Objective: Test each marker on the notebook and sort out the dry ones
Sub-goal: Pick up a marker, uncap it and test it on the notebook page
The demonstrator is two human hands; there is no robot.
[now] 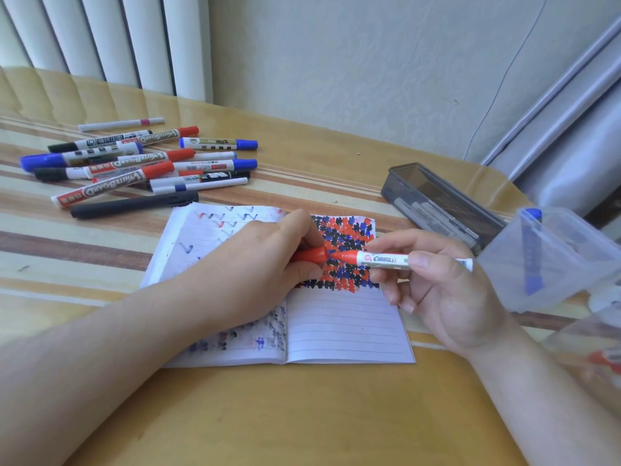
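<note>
An open lined notebook (342, 324) lies in the middle of the table, with zigzag test marks on its left page and a dense red, blue and black scribble patch on its right page. Above that patch my right hand (437, 290) holds a white marker with a red tip (379, 260) level, tip pointing left. My left hand (265, 264) grips the red cap (311, 255), its mouth right at the marker's tip. A pile of several capped markers (134, 163) lies at the far left.
A dark open box (437, 203) holding a few markers stands right of the notebook. A clear plastic container (554, 257) with one blue marker (532, 250) upright inside sits at the right edge. A wall and a radiator close off the back.
</note>
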